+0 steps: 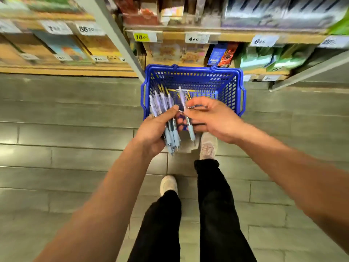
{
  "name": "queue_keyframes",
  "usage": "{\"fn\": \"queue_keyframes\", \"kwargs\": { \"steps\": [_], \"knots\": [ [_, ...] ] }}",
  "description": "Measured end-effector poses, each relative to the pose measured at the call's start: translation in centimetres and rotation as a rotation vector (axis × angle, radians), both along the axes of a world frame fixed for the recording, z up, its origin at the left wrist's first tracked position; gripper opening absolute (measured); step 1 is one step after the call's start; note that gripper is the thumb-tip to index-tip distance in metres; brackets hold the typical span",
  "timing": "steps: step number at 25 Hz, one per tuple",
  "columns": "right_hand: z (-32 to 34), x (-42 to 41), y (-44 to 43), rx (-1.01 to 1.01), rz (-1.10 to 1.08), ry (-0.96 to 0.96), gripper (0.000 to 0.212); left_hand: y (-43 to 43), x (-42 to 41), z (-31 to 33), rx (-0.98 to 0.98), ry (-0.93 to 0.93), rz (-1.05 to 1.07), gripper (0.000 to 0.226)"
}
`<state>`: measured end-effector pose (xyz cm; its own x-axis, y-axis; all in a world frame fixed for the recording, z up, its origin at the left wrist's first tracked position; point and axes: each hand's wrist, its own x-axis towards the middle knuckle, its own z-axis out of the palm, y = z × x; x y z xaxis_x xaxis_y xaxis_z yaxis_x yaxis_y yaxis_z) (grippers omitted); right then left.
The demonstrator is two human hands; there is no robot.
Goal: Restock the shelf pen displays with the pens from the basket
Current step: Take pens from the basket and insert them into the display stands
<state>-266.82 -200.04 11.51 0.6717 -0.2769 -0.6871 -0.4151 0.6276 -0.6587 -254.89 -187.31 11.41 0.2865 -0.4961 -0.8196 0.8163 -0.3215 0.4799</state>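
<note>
While the blue basket (231, 86) sits on the floor (75, 129) at 12 o'clock, left hand (153, 133) grips a pen bundle (164, 108) — right hand (213, 120), at its 3 o'clock, pinches a single pen (190, 127).

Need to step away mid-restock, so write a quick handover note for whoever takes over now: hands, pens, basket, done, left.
Left grip holds a bundle of pale blue pens above the near edge of the basket.
Right grip pinches a single pen beside the bundle.
The basket stands on the floor before the shelf; a few more pens lie inside.
Done: pens picked from the basket.
Left: no pen display is recognisable in the blurred shelving; find it, load these pens, then empty the basket.
</note>
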Motion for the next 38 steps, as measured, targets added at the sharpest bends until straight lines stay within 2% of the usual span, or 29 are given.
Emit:
{"fn": "queue_keyframes", "kwargs": {
  "steps": [3, 7, 11, 14, 18, 22, 26, 31, 35, 38],
  "knots": [
    [11.6, -2.0, 3.6, 0.069, -0.06, 0.0, 0.012, 2.6, -1.1, 11.7, -0.059, -0.023, -0.029, 0.021],
    [25.0, -5.6, 8.5, -0.076, -0.147, 0.043, 0.008, 5.7, -3.3, 25.9, -0.095, -0.112, -0.083, 0.01],
    [33.7, -8.6, 10.3, -0.179, -0.185, 0.007, 0.002, 7.2, -6.4, 34.9, -0.158, -0.148, -0.117, 0.009],
    [38.5, -11.1, 9.8, -0.107, -0.219, -0.103, 0.005, 7.3, -9.0, 39.5, -0.167, -0.137, -0.138, 0.013],
    [42.3, -14.1, 6.9, -0.09, -0.28, -0.156, 0.009, 5.6, -11.4, 42.5, -0.197, -0.169, -0.155, 0.009],
    [44.0, -16.1, 3.3, -0.176, -0.3, -0.157, 0.022, 2.2, -13.1, 43.8, -0.173, -0.224, -0.146, 0.015],
    [45.2, -16.5, 0.5, -0.253, -0.259, -0.152, 0.011, -0.6, -14.1, 44.8, -0.172, -0.238, -0.114, 0.014],
    [45.6, -15.8, -2.3, -0.185, -0.224, -0.187, 0.016, -2.7, -15.2, 45.5, -0.193, -0.251, -0.078, 0.011],
    [45.0, -14.9, -3.8, -0.244, -0.184, -0.144, 0.015, -3.8, -14.8, 45.3, -0.201, -0.288, -0.126, 0.01],
    [44.7, -13.3, -5.0, -0.274, -0.18, -0.11, 0.012, -5.6, -13.1, 45.2, -0.241, -0.301, -0.182, 0.019]
  ]
}}
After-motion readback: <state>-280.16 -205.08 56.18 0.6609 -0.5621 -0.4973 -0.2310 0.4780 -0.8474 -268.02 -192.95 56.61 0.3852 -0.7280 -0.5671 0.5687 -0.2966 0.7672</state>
